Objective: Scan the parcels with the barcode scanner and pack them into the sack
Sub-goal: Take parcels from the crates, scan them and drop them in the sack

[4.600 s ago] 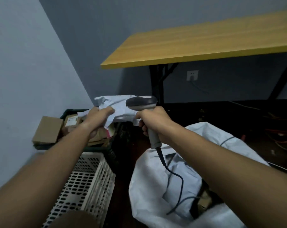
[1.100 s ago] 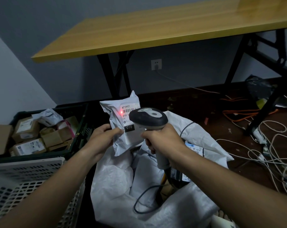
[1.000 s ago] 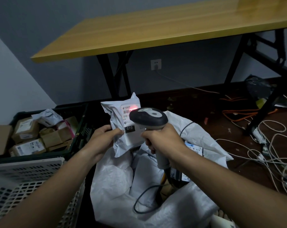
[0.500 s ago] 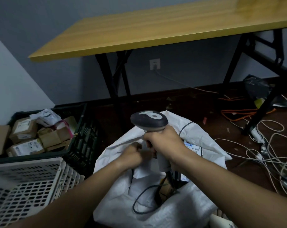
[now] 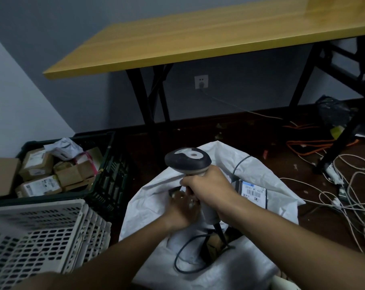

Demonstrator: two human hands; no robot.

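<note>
My right hand (image 5: 208, 187) grips the handle of the grey barcode scanner (image 5: 186, 161), held upright over the open white sack (image 5: 261, 178). The scanner's black cable (image 5: 178, 258) loops down into the sack. My left hand (image 5: 180, 212) reaches into the sack's mouth just left of the scanner handle. It is blurred and holds the white parcel (image 5: 173, 191), whose dark label shows at my fingertips. A dark parcel with a barcode label (image 5: 253, 190) stands inside the sack to the right.
A black crate (image 5: 106, 168) of cardboard parcels sits at the left, with a white perforated basket (image 5: 41, 233) in front of it. A yellow table (image 5: 198, 38) on black legs stands behind. Loose cables (image 5: 344, 197) lie on the floor at the right.
A second ago my left hand held the white parcel up in front of the scanner with the red light on its label. It has since gone down into the sack with the parcel.
</note>
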